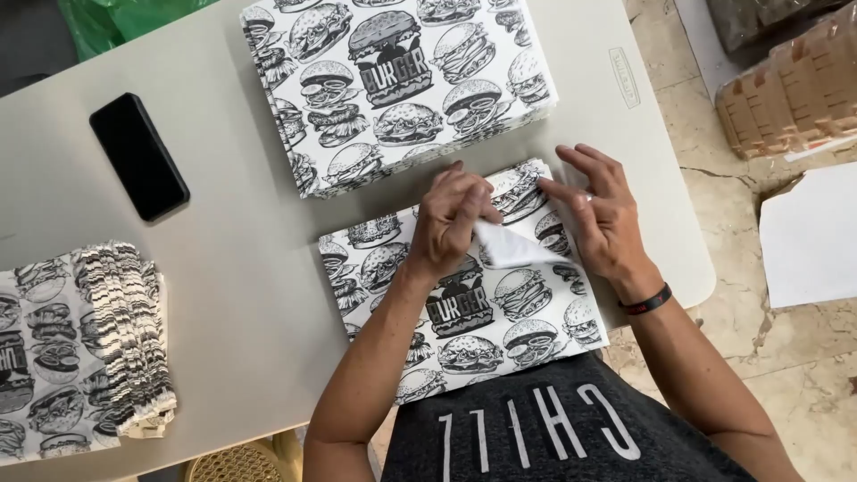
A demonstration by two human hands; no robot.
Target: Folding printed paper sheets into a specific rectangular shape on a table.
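Near the table's (223,295) front edge lies a black-and-white burger-print paper sheet (464,312), one corner folded up to show its white underside. Left hand (451,223) pinches that corner; right hand (598,214), fingers spread, presses beside it. More printed sheets sit stacked at far (393,85) and left (80,344).

We note a pale grey-beige worktop (232,268); on it a paper sheet (464,312) printed white with black line-drawn burgers, its folded-up corner (513,245) plain white on the underside; a stack of sheets (397,80) beyond carries the same black-and-white burger pattern; a third, fanned pile (80,348) at the near left edge repeats it, its edges showing as fine black and white stripes; the phone (138,156) is glossy black; the wristband (647,301) on the right hand (598,219) is black with a red touch; the shirt (553,437) is dark grey with white lettering; the bag (125,18) at the far corner is bright green; the floor (786,357) is mottled cream stone.
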